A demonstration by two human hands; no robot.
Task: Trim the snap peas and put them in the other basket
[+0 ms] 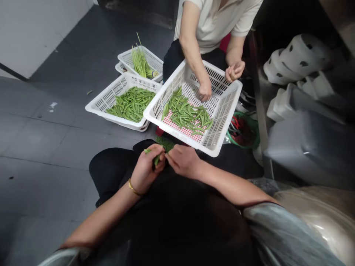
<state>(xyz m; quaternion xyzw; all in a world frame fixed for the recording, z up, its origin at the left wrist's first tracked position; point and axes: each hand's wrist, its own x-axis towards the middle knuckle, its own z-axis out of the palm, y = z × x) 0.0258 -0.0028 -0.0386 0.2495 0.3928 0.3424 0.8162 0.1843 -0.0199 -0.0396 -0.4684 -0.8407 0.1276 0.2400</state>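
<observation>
My left hand (148, 164), with a gold bracelet at the wrist, is closed around green pods (156, 159) above my lap. My right hand (183, 161) is closed beside it, its fingertips meeting those of my left hand; what they pinch is too small to make out. Just beyond both hands, a white perforated basket (180, 135) holds loose green pods (186, 112) over its red-and-white bottom. To its left, a second white basket (97, 106) carries a thick heap of green pods (134, 103).
Opposite me, a person in a white shirt (210, 27) has one hand in the near basket and the other above its rim. Long green stalks (141, 62) lie in a back basket (122, 56). A green basket (256, 135) and grey bin (307, 147) stand at right.
</observation>
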